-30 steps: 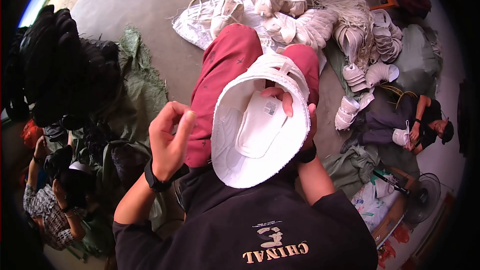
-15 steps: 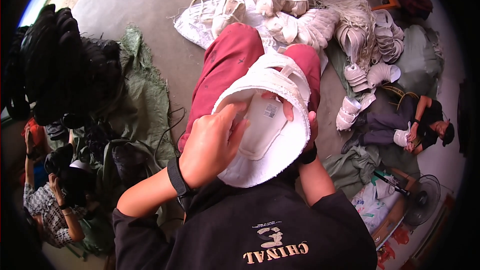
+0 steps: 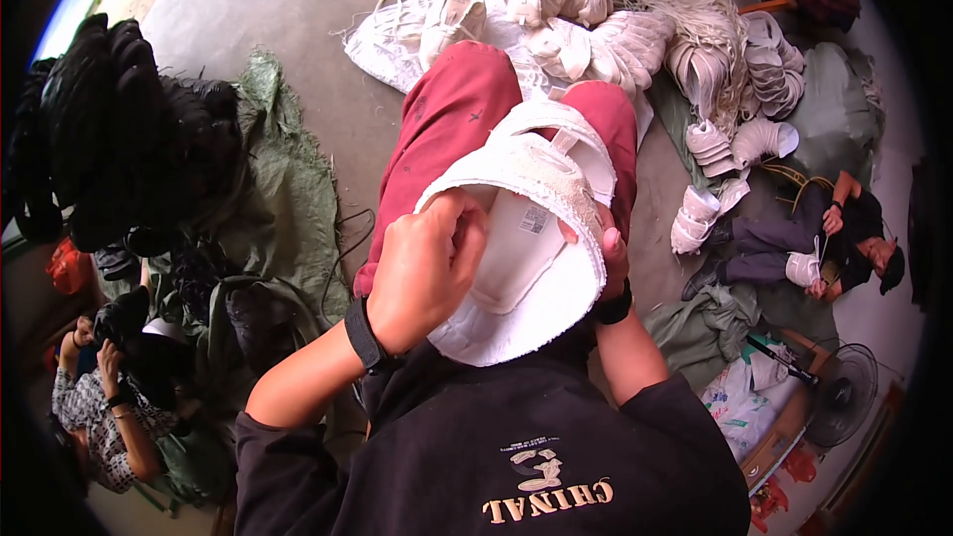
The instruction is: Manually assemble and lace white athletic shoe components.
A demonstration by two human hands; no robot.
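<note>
Over my lap is a white shoe upper [image 3: 511, 323], its open underside facing me and a small printed label visible inside. My left hand [image 3: 422, 263] is closed at the upper's left rim, with fingers curled over the edge and fingertips partly hidden. On the opposite side, my right hand [image 3: 613, 256] grips the right rim. Some of its fingers reach inside, while the rest are hidden behind the upper. Strap-like white parts show at the far end, between my knees.
White shoe uppers [image 3: 601, 50] lie piled beyond my knees. Black shoe-like pieces [image 3: 104, 109] are heaped left beside a green sack [image 3: 288, 208]. One person [image 3: 864, 223] sits at right with a white upper, another [image 3: 104, 412] at left. A fan [image 3: 842, 397] stands lower right.
My left fingers have gone from spread inside the upper to curled at its left rim. The upper has shifted slightly left. The person at right has raised one hand from the work.
</note>
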